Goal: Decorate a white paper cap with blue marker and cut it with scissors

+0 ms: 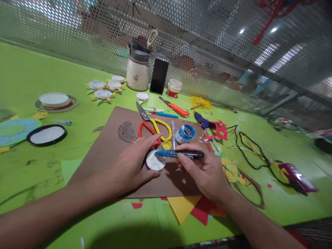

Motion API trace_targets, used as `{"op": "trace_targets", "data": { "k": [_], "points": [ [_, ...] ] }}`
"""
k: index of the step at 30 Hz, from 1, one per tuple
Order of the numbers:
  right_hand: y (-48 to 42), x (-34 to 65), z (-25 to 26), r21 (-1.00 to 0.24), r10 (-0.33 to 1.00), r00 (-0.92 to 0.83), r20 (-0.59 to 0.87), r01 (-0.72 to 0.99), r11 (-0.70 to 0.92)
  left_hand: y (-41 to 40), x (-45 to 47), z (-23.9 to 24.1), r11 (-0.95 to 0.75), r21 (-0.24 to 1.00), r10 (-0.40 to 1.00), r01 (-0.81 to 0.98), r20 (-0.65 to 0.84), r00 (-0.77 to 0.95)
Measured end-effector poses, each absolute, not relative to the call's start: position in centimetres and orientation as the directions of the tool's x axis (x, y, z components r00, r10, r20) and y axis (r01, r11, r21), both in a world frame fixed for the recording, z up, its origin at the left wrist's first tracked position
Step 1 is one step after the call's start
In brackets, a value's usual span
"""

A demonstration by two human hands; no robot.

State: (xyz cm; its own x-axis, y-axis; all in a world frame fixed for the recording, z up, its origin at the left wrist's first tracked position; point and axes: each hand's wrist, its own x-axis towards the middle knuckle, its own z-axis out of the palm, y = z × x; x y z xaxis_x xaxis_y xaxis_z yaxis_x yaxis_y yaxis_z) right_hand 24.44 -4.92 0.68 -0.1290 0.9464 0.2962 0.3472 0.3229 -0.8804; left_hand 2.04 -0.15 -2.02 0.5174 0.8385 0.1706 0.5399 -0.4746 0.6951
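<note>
My left hand [135, 159] steadies a small round white disc [155, 165], thumb and fingers closed about its left side. Black lines form a web-like pattern on the disc's top. In my right hand [204, 169] is a black marker with a blue front part [186, 154], its tip at the disc's upper edge. Just beyond the hands lie scissors with red and yellow handles [155, 128], a yellow cap [166, 145], an open blue paint jar [185, 133] and a slim white pen [173, 133]. A brown board [109, 152] lies beneath them.
A clear protractor [127, 131] rests on the board. Behind stand a white jug [138, 71], a dark phone [159, 76] and paper cups [174, 88]. To the right are a glue gun [203, 120], its black cable and paper scraps; decorated discs [103, 95] sit left.
</note>
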Motion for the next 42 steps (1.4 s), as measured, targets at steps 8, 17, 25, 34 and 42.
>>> {"op": "trace_targets", "data": {
  "k": [8, 17, 25, 34, 42],
  "points": [
    [-4.92, 24.45, 0.61, -0.857, 0.941, -0.126, 0.315, 0.389, 0.339, -0.27, 1.9, -2.08, -0.483, 0.692, 0.832, 0.536, 0.171, 0.528],
    [-4.89, 24.41, 1.28, -0.626, 0.818, -0.284, 0.5, 0.535, 0.567, -0.26, 1.96, -2.07, -0.484, 0.685, 0.833, 0.544, 0.169, 0.528],
    [-4.82, 24.56, 1.34, -0.59, 0.776, -0.348, 0.526, 0.509, 0.627, -0.26, 1.82, -2.3, -0.516, 0.676, 0.819, 0.526, 0.211, 0.533],
    [-4.73, 24.75, 1.09, -0.61, 0.788, -0.351, 0.505, 0.5, 0.614, -0.22, 2.03, -1.88, -0.491, 0.687, 0.829, 0.535, 0.182, 0.528],
    [-5.02, 25.0, 1.09, -0.669, 0.84, -0.248, 0.483, 0.514, 0.537, -0.27, 1.84, -1.98, -0.5, 0.68, 0.823, 0.537, 0.181, 0.538]
  ]
}}
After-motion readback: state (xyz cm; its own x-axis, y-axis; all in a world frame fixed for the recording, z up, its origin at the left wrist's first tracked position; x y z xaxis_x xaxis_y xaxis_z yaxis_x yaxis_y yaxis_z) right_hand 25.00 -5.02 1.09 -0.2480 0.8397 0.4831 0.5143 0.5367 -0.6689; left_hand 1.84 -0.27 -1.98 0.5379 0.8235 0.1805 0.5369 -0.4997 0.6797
